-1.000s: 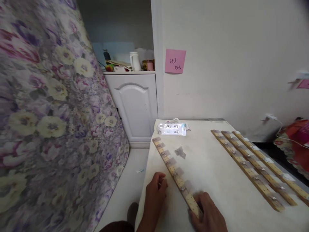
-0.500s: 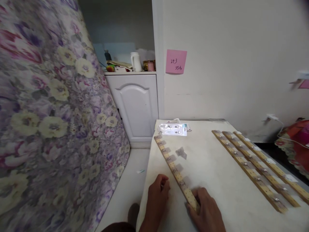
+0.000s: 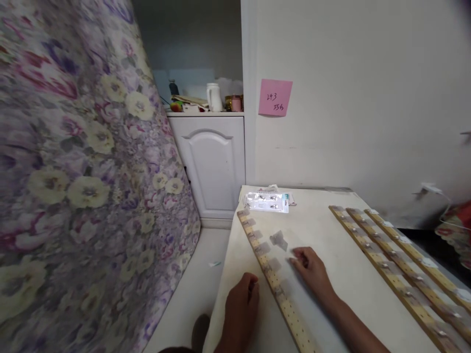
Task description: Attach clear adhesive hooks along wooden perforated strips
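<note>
A long wooden strip with small holes lies slanted along the left part of the table. Metal clips and translucent grey plastic pieces sit along much of it, while its near end shows bare wood with holes. My left hand rests just left of the strip with its fingers curled in; whatever they may hold is hidden. To the right of the strip, my right hand hovers with thumb and fingers apart, nothing visible between them. Its fingertips are close to some loose translucent grey plastic pieces on the table.
Several similar wooden strips lie side by side at the right of the white table. A clear blister pack lies at the far left corner. A floral curtain hangs at left, beside a white cabinet.
My right hand has let go of the strip's near end and moved forward toward the loose plastic pieces. My left hand has stayed nearly in place. The view has shifted slightly.
</note>
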Motion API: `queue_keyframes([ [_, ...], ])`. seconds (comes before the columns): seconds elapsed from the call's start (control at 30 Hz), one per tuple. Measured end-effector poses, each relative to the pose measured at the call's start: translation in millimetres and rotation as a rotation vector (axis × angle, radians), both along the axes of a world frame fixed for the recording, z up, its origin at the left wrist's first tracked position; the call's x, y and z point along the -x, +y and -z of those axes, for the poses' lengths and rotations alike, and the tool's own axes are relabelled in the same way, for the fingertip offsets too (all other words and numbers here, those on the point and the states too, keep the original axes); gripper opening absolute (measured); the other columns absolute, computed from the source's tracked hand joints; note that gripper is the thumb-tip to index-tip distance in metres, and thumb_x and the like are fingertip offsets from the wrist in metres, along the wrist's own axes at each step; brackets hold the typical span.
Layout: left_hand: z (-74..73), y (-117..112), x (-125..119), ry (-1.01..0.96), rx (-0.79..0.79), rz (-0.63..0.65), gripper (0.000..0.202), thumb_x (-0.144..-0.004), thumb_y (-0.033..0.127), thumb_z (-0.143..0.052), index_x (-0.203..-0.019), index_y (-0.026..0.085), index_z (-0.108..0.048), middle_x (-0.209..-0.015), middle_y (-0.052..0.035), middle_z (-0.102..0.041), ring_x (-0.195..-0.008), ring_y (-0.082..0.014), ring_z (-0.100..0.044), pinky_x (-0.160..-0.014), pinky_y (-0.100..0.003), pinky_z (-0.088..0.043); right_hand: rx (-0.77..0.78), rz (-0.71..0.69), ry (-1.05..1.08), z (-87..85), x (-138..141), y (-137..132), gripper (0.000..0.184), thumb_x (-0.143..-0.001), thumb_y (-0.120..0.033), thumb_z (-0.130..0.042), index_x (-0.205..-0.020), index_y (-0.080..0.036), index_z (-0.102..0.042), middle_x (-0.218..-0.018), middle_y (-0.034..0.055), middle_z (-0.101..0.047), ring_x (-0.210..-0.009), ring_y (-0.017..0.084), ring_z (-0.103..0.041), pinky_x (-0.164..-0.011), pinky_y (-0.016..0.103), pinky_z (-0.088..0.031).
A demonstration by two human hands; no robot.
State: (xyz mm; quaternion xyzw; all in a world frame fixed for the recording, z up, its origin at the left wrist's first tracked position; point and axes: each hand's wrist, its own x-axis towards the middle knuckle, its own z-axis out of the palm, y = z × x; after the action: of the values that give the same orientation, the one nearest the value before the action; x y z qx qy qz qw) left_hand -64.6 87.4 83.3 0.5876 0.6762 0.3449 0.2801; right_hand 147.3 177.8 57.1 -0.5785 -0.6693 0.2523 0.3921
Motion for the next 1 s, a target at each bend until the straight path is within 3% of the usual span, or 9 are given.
queue_keyframes([
  [0.2, 5.0, 5, -2, -0.061, -0.035, -0.005, 0.016, -0.086, 0.030, -0.044, -0.082, 0.024, -0.058, -0.075, 0.0005, -0.066, -0.070, -0.0181, -0.059, -0.064, -0.024, -0.038, 0.006, 0.070, -0.059, 4.0, 27, 33, 0.031, -0.071, -0.037, -0.059, -0.099, -0.023, -0.060, -0.089, -0.0003, -0.062, -0.064, 0.015, -0.056, -0.061, 0.028, -0.041],
  [0.47, 2.9, 10, -1, -0.060, -0.044, -0.033, 0.019, -0.088, 0.034, -0.044, -0.081, 0.022, -0.057, -0.066, 0.0031, -0.058, -0.063, -0.0155, -0.052, -0.061, -0.022, -0.036, 0.011, 0.040, 0.105, 3.4, 12, 45, 0.020, -0.078, -0.035, -0.048, -0.080, -0.019, -0.061, -0.072, 0.0022, -0.066, -0.065, 0.018, -0.059, -0.063, 0.028, -0.043],
  [0.67, 3.5, 10, -4, -0.070, -0.066, -0.065, 0.020, -0.087, 0.036, -0.046, -0.081, 0.021, -0.057, -0.062, 0.0056, -0.049, -0.060, -0.0129, -0.047, -0.057, -0.021, -0.033, 0.087, -0.012, 0.271, 4.1, -6, 32, 0.024, -0.081, -0.041, -0.047, -0.077, -0.019, -0.056, -0.056, -0.0010, -0.064, -0.052, 0.017, -0.059, -0.053, 0.027, -0.043],
  [0.8, 3.9, 6, -8, -0.089, -0.065, -0.106, 0.021, -0.087, 0.037, -0.045, -0.080, 0.021, -0.056, -0.060, 0.0067, -0.047, -0.055, -0.0119, -0.045, -0.054, -0.021, -0.032, 0.088, 0.015, 0.307, 1.4, -24, 14, 0.024, -0.084, -0.040, -0.045, -0.083, -0.019, -0.056, -0.056, -0.0015, -0.062, -0.052, 0.017, -0.058, -0.054, 0.027, -0.044],
  [1.0, -4.1, -3, -18, -0.075, -0.101, -0.145, 0.019, -0.085, 0.036, -0.049, -0.078, 0.021, -0.057, -0.063, 0.0061, -0.048, -0.061, -0.0126, -0.046, -0.058, -0.021, -0.032, -0.212, -0.026, 0.150, -6.3, -59, -2, 0.025, -0.086, -0.035, -0.045, -0.084, -0.019, -0.063, -0.082, 0.0052, -0.063, -0.078, 0.019, -0.059, -0.073, 0.031, -0.046],
])
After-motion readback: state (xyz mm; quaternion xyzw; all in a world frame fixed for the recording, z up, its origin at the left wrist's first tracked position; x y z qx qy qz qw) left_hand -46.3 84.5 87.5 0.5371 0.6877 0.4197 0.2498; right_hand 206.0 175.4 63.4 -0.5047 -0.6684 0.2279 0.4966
